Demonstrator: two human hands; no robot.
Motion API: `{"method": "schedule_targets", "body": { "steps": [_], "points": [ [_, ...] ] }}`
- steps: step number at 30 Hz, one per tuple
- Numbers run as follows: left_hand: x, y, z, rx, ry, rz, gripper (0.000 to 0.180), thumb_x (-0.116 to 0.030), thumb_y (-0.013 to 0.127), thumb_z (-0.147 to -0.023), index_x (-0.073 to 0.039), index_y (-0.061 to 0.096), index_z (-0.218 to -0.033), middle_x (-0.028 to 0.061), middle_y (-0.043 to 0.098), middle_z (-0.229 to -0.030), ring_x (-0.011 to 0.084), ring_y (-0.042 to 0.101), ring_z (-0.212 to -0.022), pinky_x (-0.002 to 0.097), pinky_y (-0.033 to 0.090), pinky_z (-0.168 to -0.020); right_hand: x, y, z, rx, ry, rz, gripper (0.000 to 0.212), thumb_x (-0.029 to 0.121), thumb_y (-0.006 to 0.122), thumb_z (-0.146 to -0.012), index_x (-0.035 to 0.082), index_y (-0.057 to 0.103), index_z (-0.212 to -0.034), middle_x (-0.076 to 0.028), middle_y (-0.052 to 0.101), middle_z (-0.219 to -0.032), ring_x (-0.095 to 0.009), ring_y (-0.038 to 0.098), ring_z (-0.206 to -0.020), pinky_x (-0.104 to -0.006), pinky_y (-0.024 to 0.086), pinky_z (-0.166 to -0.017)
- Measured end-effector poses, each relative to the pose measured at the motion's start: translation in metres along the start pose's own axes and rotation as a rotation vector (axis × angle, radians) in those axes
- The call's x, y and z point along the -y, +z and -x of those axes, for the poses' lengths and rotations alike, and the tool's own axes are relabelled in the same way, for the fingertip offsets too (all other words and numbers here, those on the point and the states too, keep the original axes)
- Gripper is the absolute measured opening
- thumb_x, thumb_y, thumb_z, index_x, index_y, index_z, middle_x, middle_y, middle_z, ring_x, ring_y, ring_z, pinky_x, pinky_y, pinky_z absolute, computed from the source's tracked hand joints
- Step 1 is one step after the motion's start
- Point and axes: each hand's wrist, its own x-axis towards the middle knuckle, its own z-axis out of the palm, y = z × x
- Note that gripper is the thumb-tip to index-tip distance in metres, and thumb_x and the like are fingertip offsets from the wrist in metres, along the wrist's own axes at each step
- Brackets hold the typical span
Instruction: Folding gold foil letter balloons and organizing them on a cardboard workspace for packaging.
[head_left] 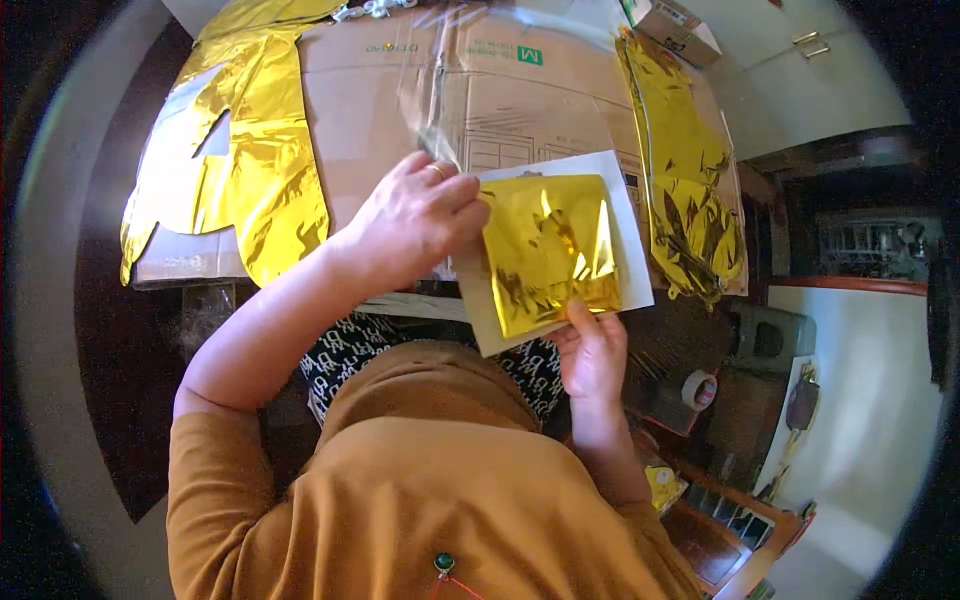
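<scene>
Pinching a folded gold foil square (pixel 550 250) against white rectangular card (pixel 626 225), the right hand (pixel 592 350) seems mid-packing; leftward, the left hand (pixel 415 205) curls, hold unclear; next likely needs alignment.

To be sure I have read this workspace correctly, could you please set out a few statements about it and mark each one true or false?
1. The right hand holds a pale board with a folded gold foil piece on it. True.
2. Neither hand is near the edge of the pale board. False: the left hand is at its upper left edge.
3. Gold foil lies on both the left side and the right side of the cardboard. True.
4. The roll of tape lies to the left of the left forearm. False: the roll of tape is to the right of the right hand.
5. The person's top is brown. True.
</scene>
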Motion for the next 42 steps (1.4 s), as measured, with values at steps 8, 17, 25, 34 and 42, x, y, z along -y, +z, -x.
{"method": "schedule_targets", "body": {
  "steps": [8,17,25,34,42],
  "points": [
    [-0.004,-0.006,0.032,-0.596,-0.384,0.735,0.044,-0.015,0.065,-0.086,-0.004,0.056,-0.129,0.0139,0.059,-0.127,0.0293,0.054,-0.123,0.0419,0.041,-0.106,-0.005,0.019,0.013,0.082,-0.02,-0.099,0.019,0.011,0.059,-0.098,0.0,0.063,-0.114,-0.01,0.07,-0.101,-0.019,0.067,-0.092,-0.0352,0.056,-0.078],
    [-0.034,-0.018,0.038,-0.246,-1.219,1.769,0.049,-0.022,0.063,-0.094,0.002,0.051,-0.136,0.013,0.065,-0.122,0.0208,0.065,-0.105,0.035,0.054,-0.09,-0.034,0.063,0.045,0.132,0.088,-0.164,0.022,0.014,0.062,-0.097,0.005,0.062,-0.117,-0.001,0.067,-0.102,-0.01,0.06,-0.088,-0.0252,0.047,-0.079],
    [-0.061,-0.025,0.09,0.013,-1.273,1.834,0.043,-0.018,0.071,-0.088,0.001,0.06,-0.125,0.0104,0.068,-0.115,0.02,0.066,-0.104,0.0361,0.053,-0.089,0.002,-0.025,0.03,0.142,0.059,0.027,0.06,0.04,0.049,-0.102,0.0,0.039,-0.146,-0.017,0.062,-0.125,-0.021,0.061,-0.113,-0.037,0.046,-0.099],
    [-0.095,-0.049,0.141,0.212,-1.541,1.756,0.046,-0.032,0.069,-0.094,-0.003,0.057,-0.127,0.0042,0.068,-0.108,0.012,0.065,-0.096,0.03,0.053,-0.082,0.026,0.034,0.061,-0.139,0.265,0.367,0.037,0.02,0.062,-0.099,-0.005,0.058,-0.126,-0.007,0.065,-0.119,-0.013,0.058,-0.111,-0.0268,0.043,-0.101],
    [-0.099,-0.062,0.137,-0.105,-1.237,1.957,0.086,-0.021,0.078,-0.085,-0.007,0.028,-0.154,0.0146,0.059,-0.132,0.0217,0.056,-0.123,0.0369,0.042,-0.107,0.035,0.013,0.05,0.052,0.331,0.408,0.022,0.017,0.058,-0.1,0.002,0.064,-0.115,0.0,0.065,-0.103,-0.009,0.058,-0.096,-0.0236,0.045,-0.091]
  ]
}}
